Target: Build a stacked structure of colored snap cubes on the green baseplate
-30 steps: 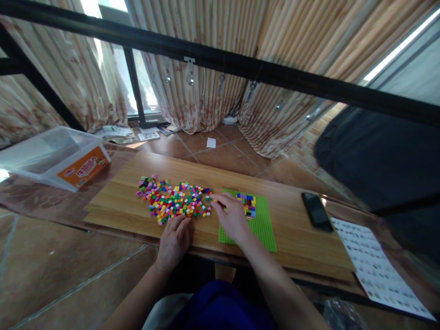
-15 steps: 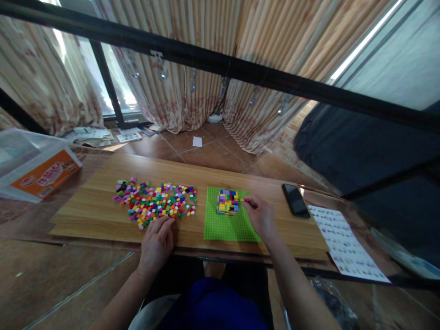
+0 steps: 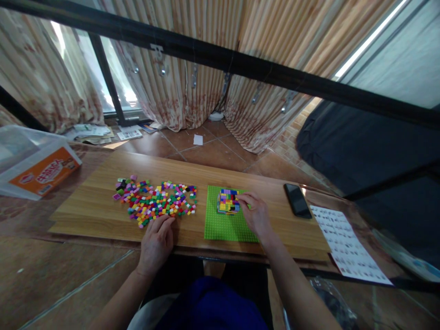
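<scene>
A small multicoloured block of building bricks stands on a green studded baseplate. At the block's right side is my right hand, thumb and forefinger pinched together on a small toy brick that the fingers largely hide. My left hand rests at the near edge of the wooden board, its fingers loosely bent and nothing seen in them. Just beyond its fingertips lies a wide pile of loose bricks in many colours.
A black phone lies to the right on the wooden board. Past it is a printed sheet with rows of small pictures. A clear plastic box with an orange label stands far left. A dark metal bar crosses beyond the table.
My right hand has moved slightly left, bringing its pinched fingertips against the brick block's right side. A small yellow brick showed at those fingertips before. My left hand has stayed put.
</scene>
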Tool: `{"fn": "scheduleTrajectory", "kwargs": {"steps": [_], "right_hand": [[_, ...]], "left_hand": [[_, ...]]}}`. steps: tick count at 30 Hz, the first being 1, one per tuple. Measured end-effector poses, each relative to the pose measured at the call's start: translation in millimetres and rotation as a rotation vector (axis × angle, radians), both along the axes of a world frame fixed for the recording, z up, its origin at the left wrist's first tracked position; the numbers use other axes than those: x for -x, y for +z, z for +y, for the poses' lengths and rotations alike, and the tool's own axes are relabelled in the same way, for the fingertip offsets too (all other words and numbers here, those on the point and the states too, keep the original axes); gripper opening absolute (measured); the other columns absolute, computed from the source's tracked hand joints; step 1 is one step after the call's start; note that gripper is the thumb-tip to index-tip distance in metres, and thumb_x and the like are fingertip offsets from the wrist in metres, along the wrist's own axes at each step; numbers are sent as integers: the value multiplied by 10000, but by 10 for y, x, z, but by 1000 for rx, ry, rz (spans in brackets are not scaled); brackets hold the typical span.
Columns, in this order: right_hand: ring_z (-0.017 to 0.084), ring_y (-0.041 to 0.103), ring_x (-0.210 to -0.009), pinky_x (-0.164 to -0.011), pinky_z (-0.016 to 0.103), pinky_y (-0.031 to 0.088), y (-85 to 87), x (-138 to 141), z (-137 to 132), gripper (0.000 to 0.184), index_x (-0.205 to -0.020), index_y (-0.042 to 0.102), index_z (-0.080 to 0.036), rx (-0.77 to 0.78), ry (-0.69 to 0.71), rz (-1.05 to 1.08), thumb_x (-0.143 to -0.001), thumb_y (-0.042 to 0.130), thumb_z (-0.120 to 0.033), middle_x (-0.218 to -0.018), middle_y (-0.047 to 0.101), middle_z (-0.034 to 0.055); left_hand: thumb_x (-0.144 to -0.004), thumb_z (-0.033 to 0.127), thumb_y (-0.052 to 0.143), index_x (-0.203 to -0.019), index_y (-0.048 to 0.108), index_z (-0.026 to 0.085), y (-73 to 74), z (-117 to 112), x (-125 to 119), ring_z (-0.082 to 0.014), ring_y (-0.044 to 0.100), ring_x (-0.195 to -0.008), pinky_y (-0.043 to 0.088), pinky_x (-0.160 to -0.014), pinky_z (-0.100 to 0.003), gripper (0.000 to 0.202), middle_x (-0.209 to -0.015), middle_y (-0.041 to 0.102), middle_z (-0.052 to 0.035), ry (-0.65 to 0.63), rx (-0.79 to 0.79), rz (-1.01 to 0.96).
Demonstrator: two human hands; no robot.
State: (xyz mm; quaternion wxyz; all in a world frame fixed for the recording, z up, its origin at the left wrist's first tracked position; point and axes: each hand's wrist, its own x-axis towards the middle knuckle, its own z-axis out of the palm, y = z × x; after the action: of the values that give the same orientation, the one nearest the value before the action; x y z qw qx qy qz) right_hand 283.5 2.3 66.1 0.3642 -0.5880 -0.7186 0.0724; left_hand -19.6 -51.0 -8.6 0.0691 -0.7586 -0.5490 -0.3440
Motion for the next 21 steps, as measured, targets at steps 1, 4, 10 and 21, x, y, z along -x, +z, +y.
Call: {"fn": "scheduleTrajectory", "kwargs": {"steps": [1,4,10,21], "right_hand": [[191,642,-871,-824,342,519,-5,3,3,219,-886,726,-212,-4,-3,10,-886,508,-213,-937,676,70],[188,644,-880,-835,343,520,-12,11,16,216,-888,729,-218,4,5,49,-884,513,-222,-947,675,67],[181,650,-825,-786,344,531,-75,-25,7,185,-929,719,-194,84,-25,226,-832,590,-285,-945,684,70],[173,627,-720,-631,285,479,-275,90,145,491,-914,689,-172,313,-222,944,-687,664,-607,-830,707,46]], "left_hand": [[-885,104,473,-1066,617,138,5,-1,-1,-244,604,-1003,496,-883,-392,233,-1063,645,-123,1,3,-1],[-888,107,469,-1066,617,148,14,-4,-4,-239,606,-999,494,-886,-385,235,-1062,644,-115,4,7,-5],[-892,114,470,-1065,622,138,5,-10,-4,-238,605,-1007,487,-903,-391,232,-1067,647,-119,17,17,5],[-886,110,486,-1044,635,122,11,-5,-2,-238,610,-995,491,-908,-382,218,-1065,655,-125,13,3,6]]}}
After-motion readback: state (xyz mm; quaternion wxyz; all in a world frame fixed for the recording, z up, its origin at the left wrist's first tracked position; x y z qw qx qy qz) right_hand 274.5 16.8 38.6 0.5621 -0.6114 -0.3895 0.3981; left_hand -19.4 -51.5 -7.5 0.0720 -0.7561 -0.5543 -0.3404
